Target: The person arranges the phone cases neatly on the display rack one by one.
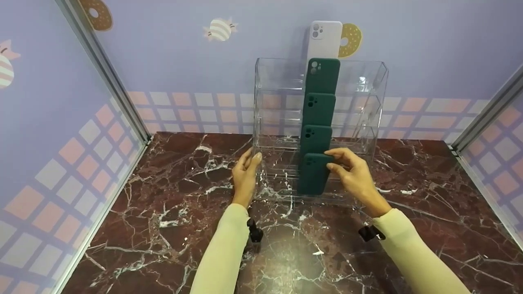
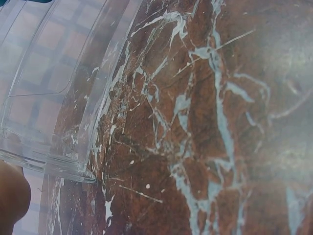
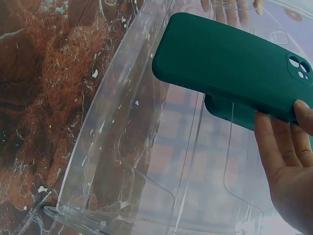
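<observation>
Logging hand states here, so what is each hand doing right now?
Left hand: open, straight fingers resting against the side of the clear acrylic rack.
Right hand: pinching the front green phone case at its top edge.

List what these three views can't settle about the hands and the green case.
- Left hand: head view shows its back only; contact with the clear rack is unclear. Left wrist view crops it.
- Front green case: lower end blurred behind acrylic.
- Right hand: right wrist view crops it at the edge.
</observation>
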